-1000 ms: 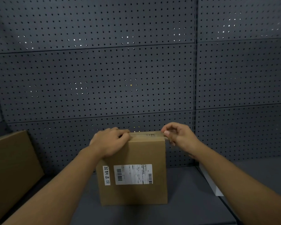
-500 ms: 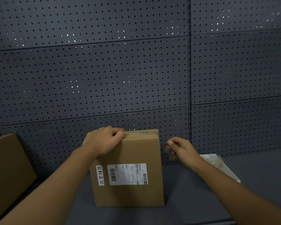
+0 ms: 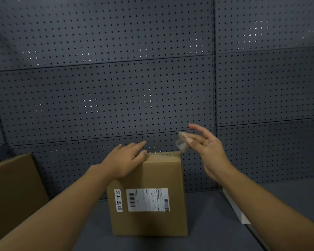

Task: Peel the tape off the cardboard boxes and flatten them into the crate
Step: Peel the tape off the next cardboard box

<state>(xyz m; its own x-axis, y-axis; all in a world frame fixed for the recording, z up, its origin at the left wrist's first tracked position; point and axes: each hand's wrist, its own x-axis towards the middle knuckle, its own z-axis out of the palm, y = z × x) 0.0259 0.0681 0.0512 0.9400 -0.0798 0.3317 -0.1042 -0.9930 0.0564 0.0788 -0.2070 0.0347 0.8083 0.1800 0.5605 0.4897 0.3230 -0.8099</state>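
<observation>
box (image 3: 147, 194) under left hand (image 3: 124, 163), tape (image 3: 182, 143) at right hand (image 3: 208, 149)

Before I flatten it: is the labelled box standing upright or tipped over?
Upright: the box stands on its bottom edge, left hand resting on top.

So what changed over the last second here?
The right hand left the box top, dipped right, then rose with fingers spread and a crumpled tape wad at its fingertips. The left hand relaxed from gripping the top edge to resting flat there. The box stayed upright.
</observation>
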